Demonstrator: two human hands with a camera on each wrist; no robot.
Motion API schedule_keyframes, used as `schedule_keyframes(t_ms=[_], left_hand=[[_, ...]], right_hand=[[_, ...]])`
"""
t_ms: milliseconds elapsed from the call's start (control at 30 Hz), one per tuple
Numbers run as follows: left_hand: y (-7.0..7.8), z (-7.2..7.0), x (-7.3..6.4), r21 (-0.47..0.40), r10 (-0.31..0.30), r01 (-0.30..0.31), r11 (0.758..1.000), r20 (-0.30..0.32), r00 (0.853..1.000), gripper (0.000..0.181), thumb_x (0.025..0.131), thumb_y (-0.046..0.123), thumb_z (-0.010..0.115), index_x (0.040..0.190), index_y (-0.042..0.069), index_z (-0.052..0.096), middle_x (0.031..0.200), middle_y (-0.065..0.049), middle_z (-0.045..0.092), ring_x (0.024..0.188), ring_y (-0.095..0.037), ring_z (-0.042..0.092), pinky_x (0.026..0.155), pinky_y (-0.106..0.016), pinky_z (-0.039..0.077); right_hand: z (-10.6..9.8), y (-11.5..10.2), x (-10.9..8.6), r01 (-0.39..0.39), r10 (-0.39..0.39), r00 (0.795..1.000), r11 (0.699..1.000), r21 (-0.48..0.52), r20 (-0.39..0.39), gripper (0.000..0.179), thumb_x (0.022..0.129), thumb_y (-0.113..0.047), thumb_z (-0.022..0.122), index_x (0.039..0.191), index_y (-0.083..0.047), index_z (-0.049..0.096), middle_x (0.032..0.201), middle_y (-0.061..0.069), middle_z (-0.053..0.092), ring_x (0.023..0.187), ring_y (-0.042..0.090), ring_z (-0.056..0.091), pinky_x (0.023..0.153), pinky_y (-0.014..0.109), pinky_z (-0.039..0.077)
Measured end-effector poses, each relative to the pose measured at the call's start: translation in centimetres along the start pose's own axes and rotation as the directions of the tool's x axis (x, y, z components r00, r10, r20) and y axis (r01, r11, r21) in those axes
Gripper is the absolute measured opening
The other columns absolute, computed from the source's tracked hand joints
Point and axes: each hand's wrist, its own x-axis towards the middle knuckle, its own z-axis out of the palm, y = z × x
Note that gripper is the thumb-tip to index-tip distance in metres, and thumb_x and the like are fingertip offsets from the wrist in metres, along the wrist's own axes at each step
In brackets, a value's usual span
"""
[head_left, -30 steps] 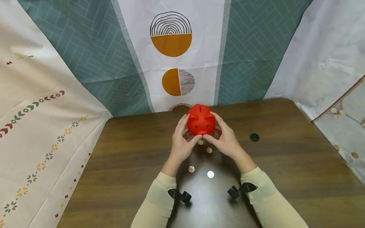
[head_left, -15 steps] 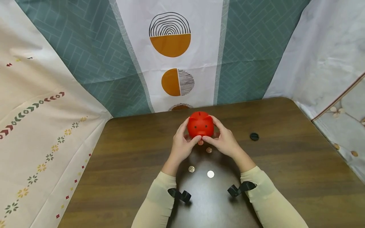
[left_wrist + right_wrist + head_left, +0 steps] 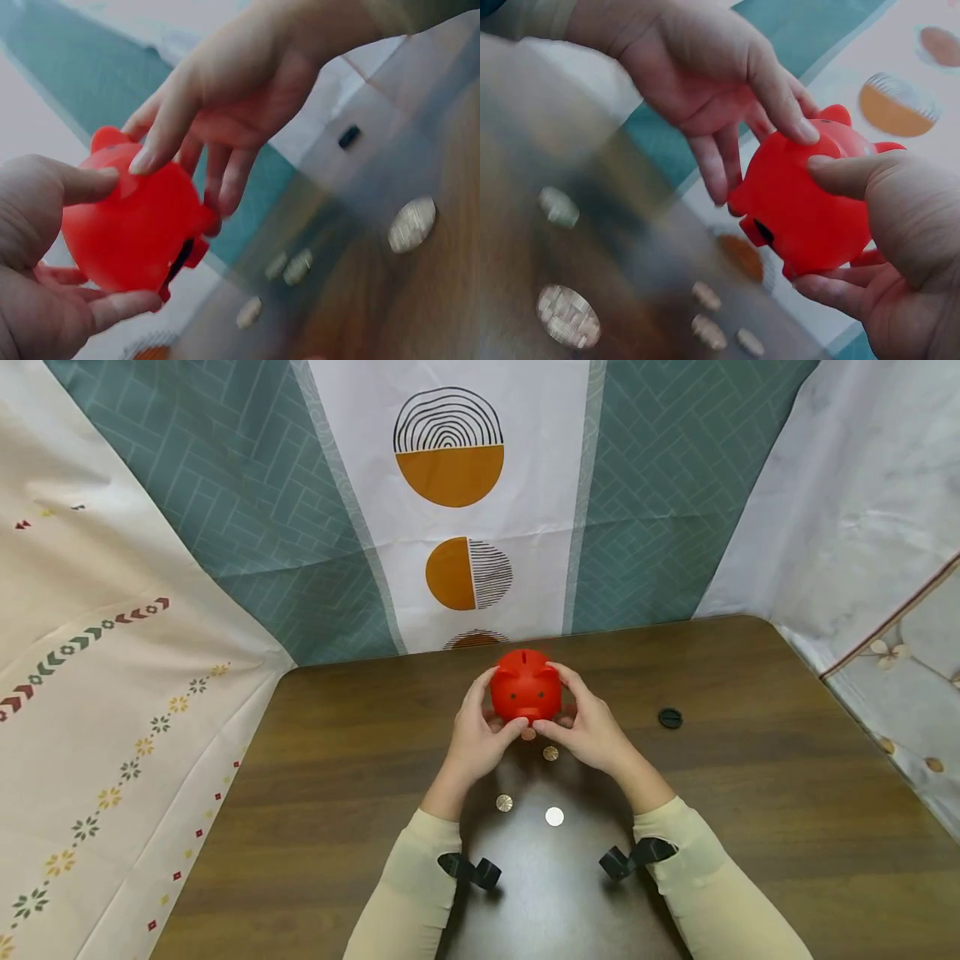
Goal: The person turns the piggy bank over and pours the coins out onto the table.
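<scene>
A red piggy bank [image 3: 526, 685] is held up above the table, its face and snout toward me and the coin slot showing on top. My left hand [image 3: 480, 731] grips its left side, thumb beneath the snout. On the opposite side my right hand [image 3: 588, 727] grips it likewise, the two thumbs close together. Both wrist views show the piggy bank [image 3: 139, 221] from below, with a dark opening [image 3: 764, 231] in its underside. Gold-coloured coins [image 3: 504, 803] and a pale, shiny coin [image 3: 554, 817] lie below on the table.
To the right on the wooden table [image 3: 750, 827] lies a small round black plug [image 3: 670, 718]. Patterned cloth [image 3: 300, 527] hangs behind the far edge, with more cloth at both sides. Each sleeve carries a black strap with a small camera [image 3: 487, 874].
Within the last second the piggy bank has come slightly down and tilted, so its top slot shows less than at first. Both hands have kept their grip. Coins and plug stay put.
</scene>
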Motion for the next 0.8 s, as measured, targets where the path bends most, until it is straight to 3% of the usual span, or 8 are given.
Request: schedule_keyframes(t_ms=[133,333,400,467,567,633,700,800], left_hand=[[0.9,-0.5,0.0,-0.009,-0.102,0.103,0.995,0.054,0.993,0.076,0.082,0.002,0.074,0.146,0.003,0.032,0.143,-0.017,0.039,0.097,-0.042,0.063,0.080,-0.046,0.056],[0.9,-0.4,0.1,-0.016,-0.094,0.095,0.995,0.063,0.994,0.076,0.083,0.002,0.074,0.146,0.002,0.032,0.143,-0.017,0.038,0.104,-0.043,0.061,0.082,-0.047,0.055],[0.7,-0.2,0.0,-0.035,-0.039,0.040,0.999,0.039,0.998,0.076,0.081,0.001,0.075,0.145,0.002,0.033,0.146,-0.017,0.036,0.105,-0.042,0.060,0.082,-0.046,0.054],[0.3,0.0,0.0,-0.045,0.061,-0.061,0.997,-0.008,0.998,0.076,0.079,-0.001,0.076,0.144,0.004,0.037,0.149,-0.015,0.033,0.109,-0.039,0.059,0.085,-0.045,0.054],[0.2,0.2,0.1,-0.032,0.220,-0.223,0.974,-0.080,0.972,0.077,0.075,-0.001,0.079,0.142,0.006,0.041,0.153,-0.010,0.028,0.117,-0.033,0.057,0.088,-0.043,0.052],[0.2,0.2,0.1,0.001,0.247,-0.248,0.969,-0.100,0.964,0.077,0.075,0.001,0.080,0.142,0.007,0.041,0.152,-0.008,0.030,0.116,-0.030,0.058,0.086,-0.042,0.054],[0.7,0.1,0.1,0.016,0.198,-0.198,0.980,-0.085,0.976,0.076,0.077,0.003,0.079,0.143,0.005,0.041,0.148,-0.011,0.036,0.108,-0.033,0.062,0.081,-0.042,0.056],[1.3,-0.1,0.0,0.026,0.058,-0.057,0.998,-0.039,0.998,0.075,0.080,0.004,0.077,0.144,0.002,0.038,0.141,-0.016,0.043,0.095,-0.039,0.064,0.074,-0.044,0.057]], right_hand=[[0.2,2.1,0.2,-0.099,0.099,0.995,0.995,-0.028,0.015,0.083,0.080,-0.007,0.077,0.148,-0.018,0.031,0.143,0.015,0.043,0.102,0.040,0.063,0.082,0.050,0.053],[0.1,3.9,0.3,-0.098,0.098,0.995,0.994,-0.048,0.002,0.084,0.080,-0.016,0.079,0.148,-0.029,0.031,0.144,0.010,0.043,0.098,0.036,0.066,0.080,0.047,0.055],[0.0,3.7,0.3,-0.058,0.058,0.998,0.997,-0.050,-0.008,0.084,0.080,-0.015,0.079,0.147,-0.029,0.031,0.144,0.009,0.043,0.101,0.036,0.065,0.082,0.046,0.055],[-0.2,3.2,0.2,0.039,-0.041,0.999,0.998,-0.050,-0.035,0.083,0.079,-0.010,0.079,0.147,-0.024,0.033,0.148,0.008,0.039,0.109,0.037,0.062,0.086,0.046,0.053],[-0.4,1.9,0.2,0.198,-0.205,0.975,0.977,-0.076,-0.087,0.084,0.076,0.000,0.080,0.146,-0.014,0.036,0.153,0.007,0.032,0.119,0.035,0.055,0.092,0.047,0.049],[-0.5,1.2,0.1,0.211,-0.221,0.970,0.972,-0.102,-0.103,0.085,0.075,0.001,0.080,0.147,-0.013,0.035,0.152,0.008,0.034,0.118,0.035,0.057,0.091,0.048,0.050],[-0.6,0.5,0.1,0.141,-0.151,0.985,0.984,-0.106,-0.085,0.085,0.077,-0.001,0.079,0.148,-0.013,0.035,0.146,0.013,0.041,0.110,0.037,0.061,0.087,0.050,0.052],[-0.5,-0.6,-0.1,-0.017,0.014,0.999,0.996,-0.090,-0.038,0.083,0.081,-0.005,0.077,0.150,-0.012,0.032,0.139,0.019,0.047,0.100,0.041,0.064,0.082,0.051,0.053]])
